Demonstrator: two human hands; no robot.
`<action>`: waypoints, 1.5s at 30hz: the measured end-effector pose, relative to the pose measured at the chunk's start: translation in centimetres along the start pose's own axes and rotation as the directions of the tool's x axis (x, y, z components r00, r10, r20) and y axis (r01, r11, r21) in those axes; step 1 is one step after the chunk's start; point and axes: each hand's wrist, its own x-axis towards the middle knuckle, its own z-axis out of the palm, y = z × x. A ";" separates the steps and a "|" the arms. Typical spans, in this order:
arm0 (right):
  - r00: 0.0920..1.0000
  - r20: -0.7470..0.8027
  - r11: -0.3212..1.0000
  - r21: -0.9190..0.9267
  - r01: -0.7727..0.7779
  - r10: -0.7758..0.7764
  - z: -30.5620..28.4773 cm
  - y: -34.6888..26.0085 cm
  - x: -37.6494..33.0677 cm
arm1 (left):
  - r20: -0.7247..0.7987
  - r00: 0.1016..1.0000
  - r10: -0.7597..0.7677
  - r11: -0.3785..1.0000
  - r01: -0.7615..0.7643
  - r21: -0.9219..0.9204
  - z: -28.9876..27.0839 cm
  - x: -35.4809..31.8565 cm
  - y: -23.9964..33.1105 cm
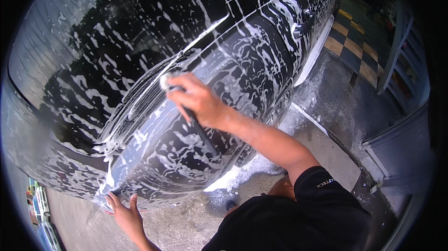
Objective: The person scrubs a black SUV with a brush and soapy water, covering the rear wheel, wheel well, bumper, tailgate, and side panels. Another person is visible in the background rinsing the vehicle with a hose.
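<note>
- Nearest to the camera is the person's black shirt (pixel 298 218), low in the view, with the right arm going up from it to the car.
- The right hand (pixel 198 101) presses a pale sponge (pixel 164 81) against the black car (pixel 140 64). The sponge lies on the curved seam between the large glass and the lower body panel, and only its upper end shows past the fingers.
- The grip of the right hand is closed around the sponge, fingers curled over it.
- The left hand (pixel 122 213) is flat, fingers spread apart, holding nothing. It leans on the lower edge of the car, just above the concrete floor (pixel 186 223).
- White foam covers the whole car in streaks, and more lies in a patch on the floor.
- In my judgement, the soapy sponge may slip out of the fingers, because everything is wet.
- The bracing left hand may slide on the foam too, and the wet floor under the person could make a foot slip.
</note>
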 end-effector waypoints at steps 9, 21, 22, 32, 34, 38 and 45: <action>0.994 0.091 0.997 0.061 0.052 -0.057 -13.3 13.2 -0.1 | -0.016 0.999 -0.047 0.993 0.045 -0.110 1.7 -4.2 30.9; 0.999 0.033 0.992 0.122 0.015 -0.019 -23.3 25.6 0.6 | -0.027 0.987 -0.157 0.987 0.158 0.028 3.0 -2.5 38.8; 0.998 0.067 0.988 0.155 0.010 -0.020 -24.4 25.8 0.9 | -0.025 0.984 -0.179 0.983 0.179 0.032 2.9 -2.7 38.4; 0.994 -0.060 0.996 -0.016 -0.087 0.086 -33.3 36.0 4.1 | -0.081 0.971 -0.225 0.974 0.223 -0.036 2.4 -4.5 49.1; 0.991 0.083 0.992 0.077 0.103 -0.109 -28.2 32.2 4.2 | -0.097 0.986 -0.138 0.990 0.138 -0.008 2.7 -4.3 57.7; 0.979 0.164 0.985 0.145 0.095 -0.119 -28.4 33.3 9.2 | -0.077 0.983 -0.168 0.986 0.167 -0.015 2.5 -2.8 66.0; 0.972 0.144 0.980 -0.099 -0.170 0.184 -40.6 44.1 10.0 | -0.018 0.943 -0.333 0.941 0.333 0.056 0.9 -4.0 64.5</action>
